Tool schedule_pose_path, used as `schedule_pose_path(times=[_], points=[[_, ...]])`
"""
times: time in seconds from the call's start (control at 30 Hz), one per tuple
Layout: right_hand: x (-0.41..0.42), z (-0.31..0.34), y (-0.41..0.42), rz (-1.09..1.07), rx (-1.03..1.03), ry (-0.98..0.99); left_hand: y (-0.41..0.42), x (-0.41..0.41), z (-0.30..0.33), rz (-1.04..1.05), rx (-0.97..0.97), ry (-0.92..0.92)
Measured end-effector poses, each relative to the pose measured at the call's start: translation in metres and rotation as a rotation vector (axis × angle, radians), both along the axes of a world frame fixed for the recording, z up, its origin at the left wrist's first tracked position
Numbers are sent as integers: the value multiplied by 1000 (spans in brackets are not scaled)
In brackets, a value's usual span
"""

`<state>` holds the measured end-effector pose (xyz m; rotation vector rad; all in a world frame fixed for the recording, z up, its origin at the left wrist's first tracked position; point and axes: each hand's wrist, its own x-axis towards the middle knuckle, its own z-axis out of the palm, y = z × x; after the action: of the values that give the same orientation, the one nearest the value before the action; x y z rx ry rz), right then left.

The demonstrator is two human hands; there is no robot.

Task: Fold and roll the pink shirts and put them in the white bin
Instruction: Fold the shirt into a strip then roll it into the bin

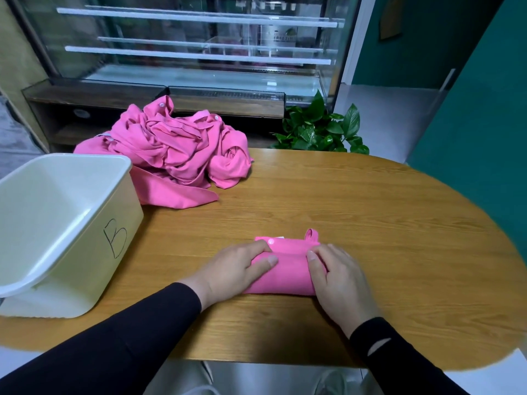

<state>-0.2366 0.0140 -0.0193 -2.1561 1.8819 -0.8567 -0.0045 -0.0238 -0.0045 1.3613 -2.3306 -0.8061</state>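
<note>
A pink shirt (286, 273), folded narrow and partly rolled, lies on the wooden table (370, 212) near its front edge. My left hand (239, 269) grips the roll's left end with its thumb on top. My right hand (336, 276) grips the right end the same way. A small flap with a white snap and a loop sticks out beyond the roll. A heap of loose pink shirts (176, 149) sits at the table's far left. The white bin (57, 223), marked "B", stands at the left and looks bare inside.
A glass display case (199, 52) stands behind the table. A green potted plant (319, 129) sits just past the table's far edge. A teal wall (484, 124) rises at the right.
</note>
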Motion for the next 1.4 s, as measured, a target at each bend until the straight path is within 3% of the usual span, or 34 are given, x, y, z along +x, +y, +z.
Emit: schedule_pose_path(times=[0.07, 0.13, 0.2, 0.27, 0.4, 0.5, 0.67, 0.83, 1.03, 1.13, 1.2, 1.3, 1.4], points=[[2, 2, -2, -17, 20, -3, 0, 1, 4, 19, -118, -118], [2, 3, -7, -45, 47, 1, -1, -2, 9, 55, -373, -251], [2, 5, -10, -63, 65, -7, 7, -5, 9, 26, -543, -252], [2, 6, -13, -66, 81, -34, 18, -6, -2, -63, -631, -297], [4, 5, -19, -87, 119, -69, 12, -6, -21, -35, -686, -374], [7, 3, -16, -111, 82, -60, 0, -6, -18, -94, -622, -367], [12, -2, -4, -91, -109, 105, -14, -5, -5, -87, -305, -247], [9, 4, -21, -75, -38, 99, -37, -7, 12, -132, -25, -200], [6, 14, -43, -60, 35, 122, -43, -12, 14, -92, -38, -271], [10, 12, -44, -92, 22, 33, -40, -13, 11, -49, -20, -163], [14, 7, -39, -223, 13, -70, -32, -15, 8, -10, -59, -87], [29, 2, -19, -466, -77, -450, -18, -18, -5, 142, -80, 75], [55, 1, 1, -475, -49, -895, -12, -19, -18, 262, -88, 193]])
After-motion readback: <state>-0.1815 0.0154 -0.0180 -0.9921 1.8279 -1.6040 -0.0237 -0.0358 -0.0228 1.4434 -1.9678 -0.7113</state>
